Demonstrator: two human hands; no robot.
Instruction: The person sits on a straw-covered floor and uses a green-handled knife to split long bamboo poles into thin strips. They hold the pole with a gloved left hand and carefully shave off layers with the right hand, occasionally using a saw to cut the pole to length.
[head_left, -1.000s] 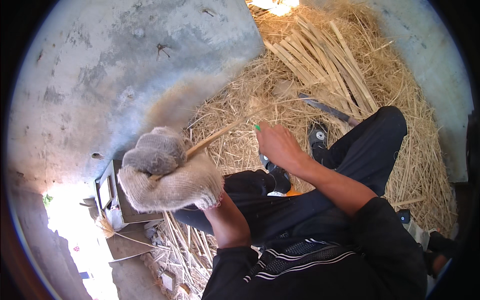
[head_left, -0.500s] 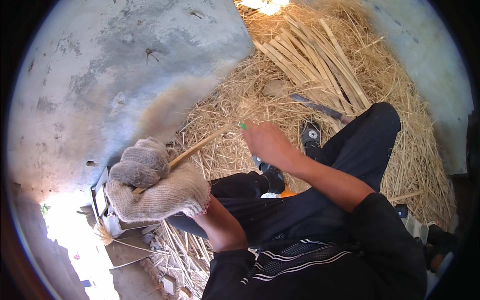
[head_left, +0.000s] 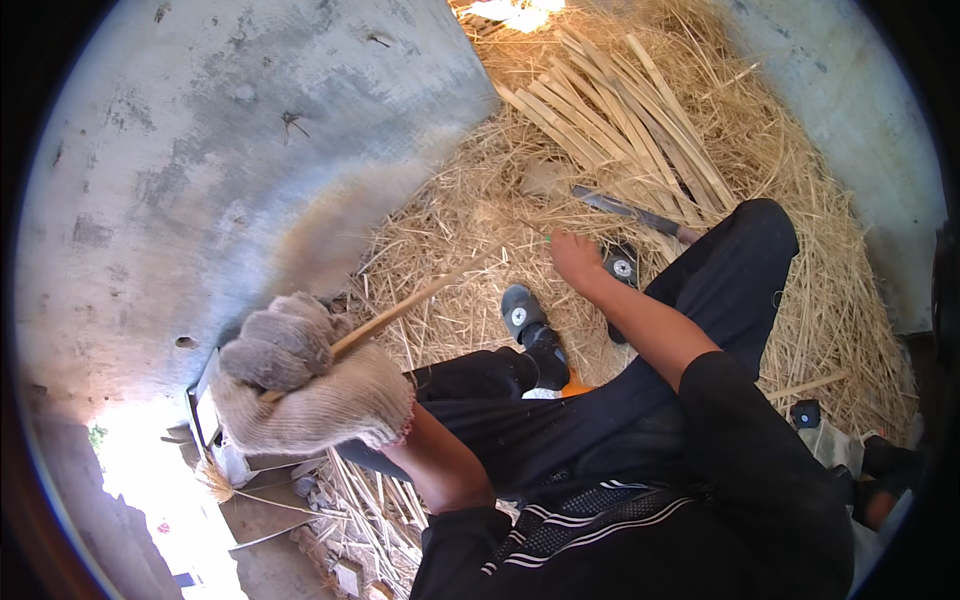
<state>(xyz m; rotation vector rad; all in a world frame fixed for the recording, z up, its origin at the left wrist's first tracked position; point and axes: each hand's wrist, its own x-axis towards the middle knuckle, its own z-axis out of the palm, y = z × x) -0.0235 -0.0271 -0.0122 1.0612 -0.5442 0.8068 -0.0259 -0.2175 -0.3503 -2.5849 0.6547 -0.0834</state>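
Note:
A knitted grey-beige work glove covers my left hand (head_left: 305, 375), whose fingers are wrapped round a slender bamboo strip (head_left: 418, 297). The strip slants up and to the right, its far end thin and pointing toward my right hand (head_left: 577, 262). That hand is bare and closed, a little apart from the strip's tip. A small green-handled tool (head_left: 547, 238) peeks out at its fingers; most of it is hidden, so its exact kind is unclear. Beneath both hands lies a thick layer of pale shavings (head_left: 450, 225).
Split bamboo strips (head_left: 640, 125) lie bundled at the far right. Beside them rests a long dark-bladed knife (head_left: 628, 208). My shoes (head_left: 519, 312) stand among the shavings. A grey wall (head_left: 250, 150) rises at the left; thin sticks (head_left: 375, 510) lie at the lower left.
My right hand has moved to the right with the green-handled tool, away from the strip's tip. My left hand keeps its hold on the strip, nearly in place.

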